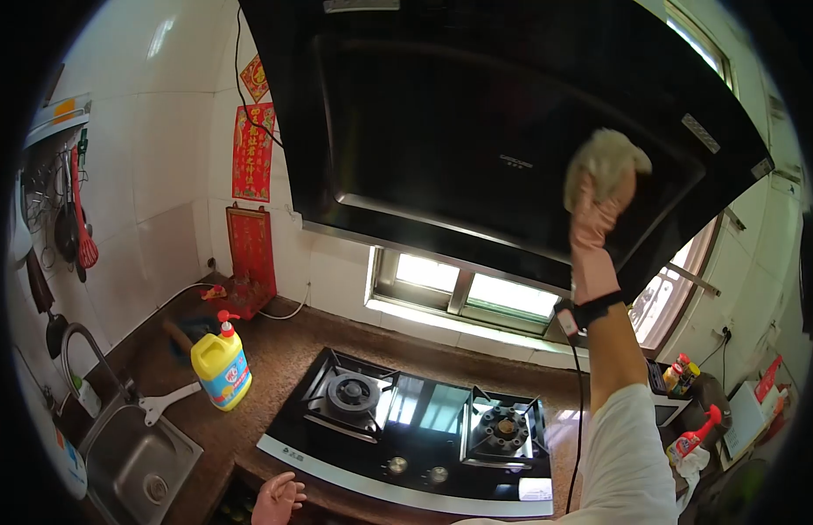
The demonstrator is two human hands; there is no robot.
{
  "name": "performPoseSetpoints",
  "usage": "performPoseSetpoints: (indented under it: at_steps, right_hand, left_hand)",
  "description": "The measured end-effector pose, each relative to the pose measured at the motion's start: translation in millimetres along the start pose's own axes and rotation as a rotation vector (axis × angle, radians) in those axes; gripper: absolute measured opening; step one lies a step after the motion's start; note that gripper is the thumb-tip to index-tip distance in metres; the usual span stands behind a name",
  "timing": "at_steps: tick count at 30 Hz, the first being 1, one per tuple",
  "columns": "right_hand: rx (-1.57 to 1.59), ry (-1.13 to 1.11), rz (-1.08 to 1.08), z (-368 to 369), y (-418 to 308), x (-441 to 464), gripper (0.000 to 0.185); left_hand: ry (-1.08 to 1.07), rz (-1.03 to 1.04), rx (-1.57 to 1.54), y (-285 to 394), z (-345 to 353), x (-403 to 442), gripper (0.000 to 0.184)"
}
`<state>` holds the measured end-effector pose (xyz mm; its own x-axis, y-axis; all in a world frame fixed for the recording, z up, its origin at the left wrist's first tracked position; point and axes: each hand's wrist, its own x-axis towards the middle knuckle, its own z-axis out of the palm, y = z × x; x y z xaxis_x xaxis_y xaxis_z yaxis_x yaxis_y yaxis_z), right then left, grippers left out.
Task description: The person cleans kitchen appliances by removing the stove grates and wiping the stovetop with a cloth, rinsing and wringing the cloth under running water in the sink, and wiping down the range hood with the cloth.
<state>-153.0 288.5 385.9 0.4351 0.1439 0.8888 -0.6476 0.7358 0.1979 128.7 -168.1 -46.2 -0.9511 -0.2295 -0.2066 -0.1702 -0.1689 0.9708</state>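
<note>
My right hand (599, 206), in a pinkish glove, is raised and presses a pale cloth (609, 162) against the right part of the black range hood (424, 131). Its fingers are wrapped round the cloth. Low in the view, my left hand (279, 500) is beside the front left edge of the gas stove (336, 470), with its fingers partly spread and nothing in them. A black strap with a cable circles my right wrist.
A yellow bottle (221, 372) with a red pump stands left of the stove, near a steel sink (144, 455). Utensils (74, 210) hang at the left wall. A red spray bottle (693, 437) and jars (680, 374) stand at the right. Windows (463, 289) lie behind the hood.
</note>
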Motion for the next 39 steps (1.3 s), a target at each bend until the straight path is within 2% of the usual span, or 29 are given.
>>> performPoseSetpoints:
  at_steps: [2, 3, 6, 7, 8, 9, 10, 11, 13, 14, 17, 18, 20, 21, 22, 25, 27, 32, 33, 34, 35, 39]
  right_hand:
    - [-0.294, -0.101, -0.197, 47, -42, 4, 0.064]
    - [-0.158, -0.135, -0.167, 79, -66, 8, 0.061]
    - [-0.340, -0.295, -0.146, 159, -116, -4, 0.065]
    - [-0.483, -0.304, -0.280, 186, -121, -12, 0.066]
    - [-0.478, -0.335, -0.315, 209, -136, -16, 0.066]
    - [-0.510, -0.370, -0.349, 235, -139, -26, 0.057]
    - [-0.474, -0.411, -0.402, 256, -138, -39, 0.051]
    - [-0.622, -0.600, -0.439, 268, -149, -48, 0.050]
    - [-0.610, -0.915, -0.490, 272, -160, -66, 0.054]
    - [-0.593, -1.100, -0.493, 266, -167, -75, 0.055]
    - [-0.648, -1.201, -0.675, 233, -163, -91, 0.068]
    - [-0.635, -1.237, -0.670, 222, -154, -96, 0.069]
    - [-0.615, -1.307, -0.662, 195, -131, -101, 0.071]
    - [-0.700, -1.393, -0.674, 180, -126, -96, 0.064]
    - [-0.745, -1.401, -0.687, 162, -119, -94, 0.065]
    - [-0.844, -1.417, -0.710, 101, -86, -90, 0.068]
    - [-0.882, -1.438, -0.682, 55, -56, -88, 0.070]
    - [-0.747, -1.052, -0.704, -67, 47, -88, 0.066]
    - [-0.814, -1.059, -0.612, -89, 53, -84, 0.062]
    - [-0.811, -0.956, -0.617, -108, 55, -77, 0.054]
    - [-0.876, -0.928, -0.549, -128, 61, -77, 0.054]
    - [-0.899, -0.801, -0.453, -160, 86, -86, 0.071]
  left_hand:
    - [-0.020, 0.020, -0.008, 5, -20, 11, 0.039]
    - [-0.028, 0.055, -0.005, 6, -29, 17, 0.038]
    - [-0.035, 0.117, -0.010, 5, -53, 33, 0.038]
    - [-0.030, 0.108, -0.022, 6, -57, 36, 0.037]
    - [-0.025, 0.102, -0.035, 9, -58, 39, 0.037]
    - [-0.050, 0.010, -0.248, 13, -61, 41, 0.038]
    - [-0.213, 0.124, 0.086, 30, -64, 27, 0.052]
    - [-0.208, 0.161, 0.038, 20, -66, 35, 0.057]
    - [-0.195, 0.203, -0.051, 14, -67, 39, 0.065]
    - [-0.191, 0.206, -0.089, 22, -62, 35, 0.067]
    - [-0.225, 0.185, -0.221, 11, -70, 45, 0.071]
    - [-0.244, 0.174, -0.271, 16, -68, 46, 0.072]
    - [-0.173, 0.197, -0.070, 30, -64, 39, 0.062]
    - [-0.151, 0.194, 0.017, 36, -61, 38, 0.059]
    - [-0.129, 0.192, 0.104, 39, -59, 38, 0.056]
    - [-0.014, 0.158, 0.103, 30, -46, 45, 0.038]
    - [-0.047, 0.134, 0.107, 28, -39, 47, 0.038]
    - [-0.106, 0.079, 0.170, 25, -17, 53, 0.037]
    - [-0.115, 0.071, 0.168, 21, -15, 56, 0.037]
    - [-0.123, 0.065, 0.166, 18, -13, 59, 0.036]
    - [-0.128, 0.081, 0.196, 12, -14, 62, 0.037]
    - [-0.184, 0.100, 0.207, 6, -12, 57, 0.040]
